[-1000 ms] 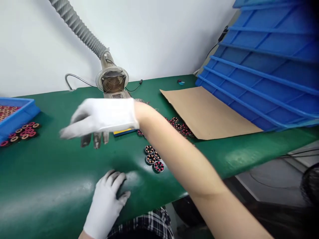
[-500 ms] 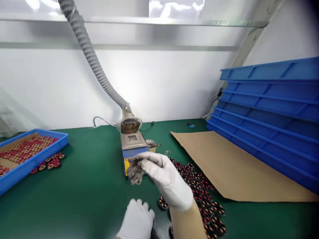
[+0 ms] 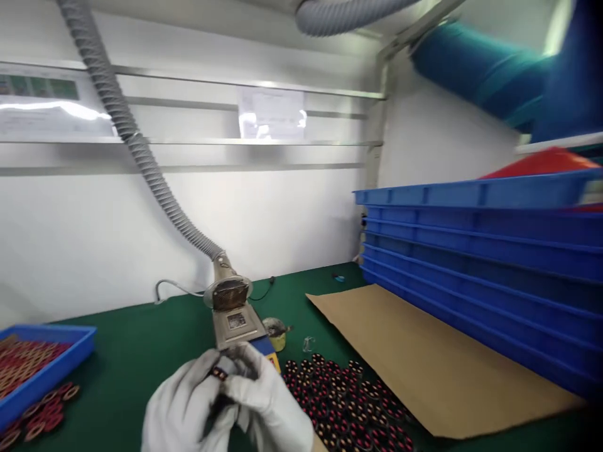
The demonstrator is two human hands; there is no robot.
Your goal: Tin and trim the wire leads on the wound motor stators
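Observation:
My left hand (image 3: 181, 405), in a white glove with grey-stained fingertips, is closed around a small dark ring-shaped part (image 3: 218, 373) with copper-coloured spots. Most of that part is hidden by my fingers. Pressed close against it from the right is my right hand (image 3: 273, 398), also gloved and closed. Greyish crumpled cloth (image 3: 230, 364) shows at its fingers, partly covered. Just beyond both hands stands a metal-topped box (image 3: 238, 326) with a blue and yellow front. Many similar black parts with red and copper spots (image 3: 342, 402) lie to the right of my hands.
A ribbed grey hose (image 3: 155, 176) runs down to a hood behind the box. A small yellow cup (image 3: 277, 336) stands beside it. Brown cardboard (image 3: 400, 351) and stacked blue trays (image 3: 471, 270) occupy the right. At left sits a blue tray (image 3: 51, 367) of red parts, with loose ones alongside.
My hands have come together, the right one having held the grey cloth up apart from the left. A small ring-shaped part now shows between them. The view has tilted up and turned right.

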